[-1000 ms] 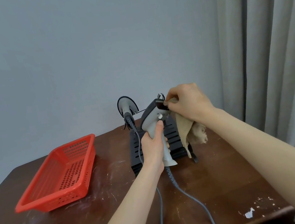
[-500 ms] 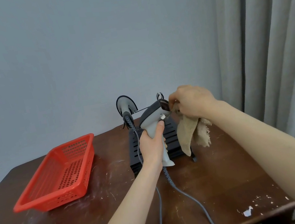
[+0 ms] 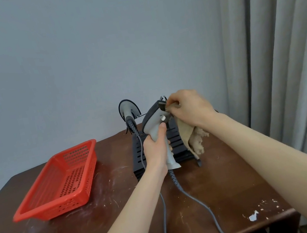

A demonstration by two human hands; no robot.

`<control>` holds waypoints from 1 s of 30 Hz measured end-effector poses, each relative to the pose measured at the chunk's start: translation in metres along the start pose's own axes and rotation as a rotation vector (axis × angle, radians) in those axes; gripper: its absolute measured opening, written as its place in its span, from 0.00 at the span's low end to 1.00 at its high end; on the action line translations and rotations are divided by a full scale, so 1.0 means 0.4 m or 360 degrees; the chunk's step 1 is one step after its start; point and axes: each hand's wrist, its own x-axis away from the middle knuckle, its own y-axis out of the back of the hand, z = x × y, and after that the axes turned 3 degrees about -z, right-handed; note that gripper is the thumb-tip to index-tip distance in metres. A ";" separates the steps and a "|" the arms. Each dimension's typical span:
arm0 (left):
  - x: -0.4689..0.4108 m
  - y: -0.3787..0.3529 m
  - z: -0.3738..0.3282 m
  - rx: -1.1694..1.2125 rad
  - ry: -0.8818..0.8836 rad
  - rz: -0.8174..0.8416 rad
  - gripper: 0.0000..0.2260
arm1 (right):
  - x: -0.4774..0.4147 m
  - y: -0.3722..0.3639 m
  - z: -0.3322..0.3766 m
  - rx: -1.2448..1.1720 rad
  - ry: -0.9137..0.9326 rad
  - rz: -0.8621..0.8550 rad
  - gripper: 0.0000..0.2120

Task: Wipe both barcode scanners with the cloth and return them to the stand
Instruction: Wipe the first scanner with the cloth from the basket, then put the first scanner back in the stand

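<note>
Left grip (image 3: 157, 150) clutching scanner (image 3: 152, 116), right grip (image 3: 190, 108) pinching cloth (image 3: 189, 136), stand (image 3: 175, 141) behind, red basket (image 3: 62, 209) leftward

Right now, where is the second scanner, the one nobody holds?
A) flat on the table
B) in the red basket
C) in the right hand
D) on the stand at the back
D: the second scanner sits on the stand, behind the held scanner that the left hand grips.
</note>
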 end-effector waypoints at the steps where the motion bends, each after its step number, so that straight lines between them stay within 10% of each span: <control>1: 0.000 0.001 0.000 -0.0007 0.0010 0.0004 0.15 | -0.002 0.000 -0.009 0.0074 -0.0061 -0.0014 0.10; 30: -0.008 -0.002 -0.191 0.0215 0.0248 0.0318 0.02 | 0.067 0.009 -0.105 0.0432 -0.0324 0.0346 0.15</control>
